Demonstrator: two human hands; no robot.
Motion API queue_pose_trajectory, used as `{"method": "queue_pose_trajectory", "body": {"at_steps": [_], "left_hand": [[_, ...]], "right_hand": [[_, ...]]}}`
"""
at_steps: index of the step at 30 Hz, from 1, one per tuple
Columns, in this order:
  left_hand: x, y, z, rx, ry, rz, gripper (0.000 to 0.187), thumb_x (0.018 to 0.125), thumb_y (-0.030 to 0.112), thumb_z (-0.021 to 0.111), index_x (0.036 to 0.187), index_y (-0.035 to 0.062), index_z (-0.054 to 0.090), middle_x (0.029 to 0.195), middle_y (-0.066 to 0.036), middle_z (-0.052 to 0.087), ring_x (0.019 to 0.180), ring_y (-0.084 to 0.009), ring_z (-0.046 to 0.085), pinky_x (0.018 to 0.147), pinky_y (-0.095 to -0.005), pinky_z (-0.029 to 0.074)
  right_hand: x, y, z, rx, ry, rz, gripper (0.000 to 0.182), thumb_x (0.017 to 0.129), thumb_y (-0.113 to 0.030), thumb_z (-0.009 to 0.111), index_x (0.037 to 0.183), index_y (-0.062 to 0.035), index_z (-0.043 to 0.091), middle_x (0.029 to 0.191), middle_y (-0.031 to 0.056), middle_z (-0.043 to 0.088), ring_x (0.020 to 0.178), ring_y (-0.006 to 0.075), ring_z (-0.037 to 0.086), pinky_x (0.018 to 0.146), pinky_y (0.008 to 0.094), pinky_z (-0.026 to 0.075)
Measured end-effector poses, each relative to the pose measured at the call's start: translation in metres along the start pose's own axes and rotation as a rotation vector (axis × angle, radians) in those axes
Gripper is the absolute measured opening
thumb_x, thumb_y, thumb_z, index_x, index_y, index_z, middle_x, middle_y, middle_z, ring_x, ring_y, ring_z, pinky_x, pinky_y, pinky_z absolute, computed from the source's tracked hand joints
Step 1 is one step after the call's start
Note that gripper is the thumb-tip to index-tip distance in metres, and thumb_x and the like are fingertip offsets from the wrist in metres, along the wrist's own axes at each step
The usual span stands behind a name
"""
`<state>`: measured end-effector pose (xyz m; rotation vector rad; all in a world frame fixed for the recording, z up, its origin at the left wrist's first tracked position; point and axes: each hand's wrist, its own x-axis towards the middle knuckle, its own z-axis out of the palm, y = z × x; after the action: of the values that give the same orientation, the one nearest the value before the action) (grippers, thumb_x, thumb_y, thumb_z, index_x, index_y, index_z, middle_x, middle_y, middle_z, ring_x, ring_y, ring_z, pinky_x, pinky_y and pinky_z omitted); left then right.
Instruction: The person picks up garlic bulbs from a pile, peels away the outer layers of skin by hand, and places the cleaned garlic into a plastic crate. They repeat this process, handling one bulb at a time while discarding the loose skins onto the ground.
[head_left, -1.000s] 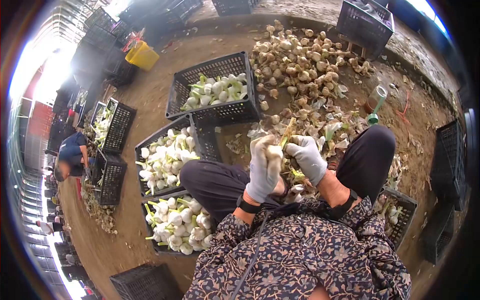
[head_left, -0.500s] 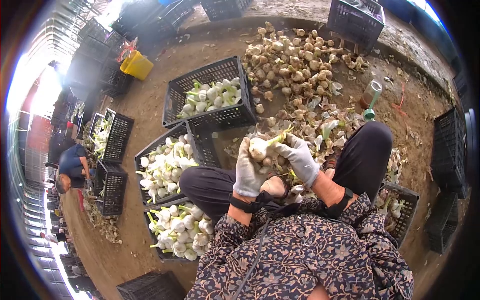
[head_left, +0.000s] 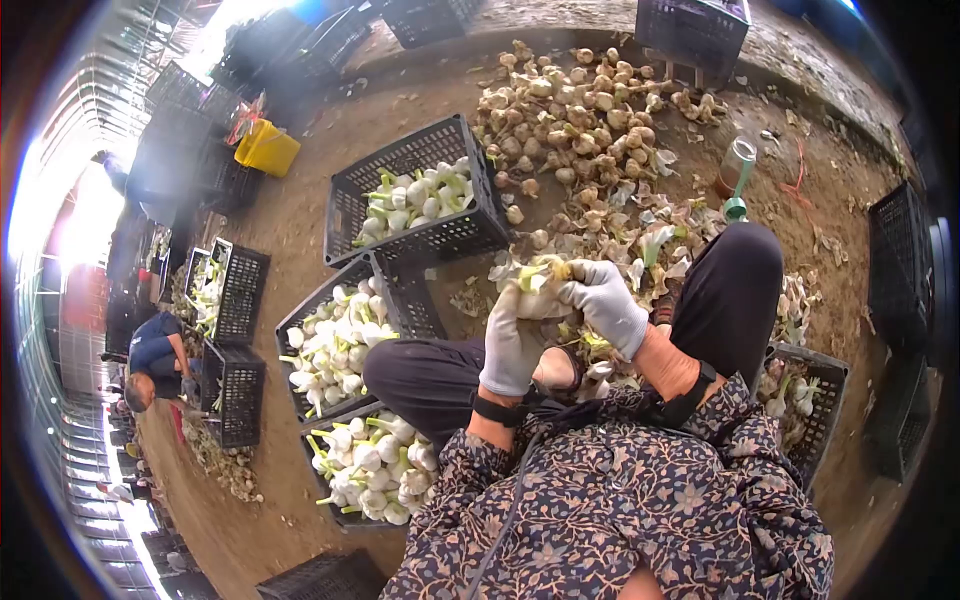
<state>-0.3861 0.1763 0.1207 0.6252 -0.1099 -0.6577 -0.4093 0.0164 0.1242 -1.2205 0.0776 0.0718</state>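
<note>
My left hand [head_left: 513, 340], in a pale work glove, is closed around a garlic bulb [head_left: 537, 282] above my lap. The gloved fingers of my right hand [head_left: 606, 306] pinch the bulb's stem end, where yellowish skin sticks out. Fingers partly cover the bulb. Beneath and beyond the hands lie loose papery garlic skins [head_left: 640, 228] on the dirt floor. Farther off is a heap of untrimmed, brownish garlic bulbs [head_left: 570, 110].
Black crates of white garlic, one at the back [head_left: 400, 246], others at my left [head_left: 300, 325], stand close by. Another crate [head_left: 822, 400] is by my right knee. A jar with a green lid [head_left: 737, 180], a yellow container [head_left: 267, 148] and a bending co-worker [head_left: 158, 355] are farther away.
The bulb has turned in my hands, its stem now less visible. My right fingers have closed in nearer my left hand, at the stem end. The view has shifted slightly.
</note>
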Motion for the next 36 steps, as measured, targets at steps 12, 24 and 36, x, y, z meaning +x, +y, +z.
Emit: {"method": "queue_pose_trajectory", "body": {"at_steps": [12, 24, 36], "left_hand": [[-0.017, -0.002, -0.003, -0.133, -0.018, -0.004, 0.064, 0.085, 0.022, 0.074, 0.139, 0.0039, 0.044, 0.122, -0.017, 0.061, 0.093, -0.0241, 0.067, 0.066, -0.0293, 0.057], [-0.015, 0.005, -0.007, 0.150, -0.036, 0.199, 0.056, 0.088, 0.013, 0.069, 0.138, -0.0027, 0.048, 0.121, -0.014, 0.063, 0.108, -0.0213, 0.063, 0.095, -0.0318, 0.051], [-0.023, 0.010, -0.005, 0.655, 0.117, 0.075, 0.050, 0.082, -0.001, 0.069, 0.129, -0.0070, 0.055, 0.111, -0.011, 0.066, 0.095, -0.0145, 0.064, 0.081, -0.0268, 0.057]], "right_hand": [[0.033, 0.022, -0.058, -0.562, 0.413, -0.143, 0.013, 0.090, -0.005, 0.061, 0.099, -0.0024, 0.069, 0.075, 0.0036, 0.065, 0.064, 0.0115, 0.058, 0.057, 0.0258, 0.046], [-0.031, -0.053, 0.007, -1.097, 0.136, -0.454, 0.022, 0.075, -0.020, 0.075, 0.093, -0.0070, 0.074, 0.083, 0.0137, 0.060, 0.079, 0.0313, 0.061, 0.067, 0.0389, 0.049], [-0.020, -0.036, 0.002, -1.156, -0.072, 0.014, 0.021, 0.074, -0.020, 0.066, 0.085, -0.0043, 0.075, 0.087, 0.0134, 0.067, 0.086, 0.0306, 0.065, 0.075, 0.0382, 0.051]]}}
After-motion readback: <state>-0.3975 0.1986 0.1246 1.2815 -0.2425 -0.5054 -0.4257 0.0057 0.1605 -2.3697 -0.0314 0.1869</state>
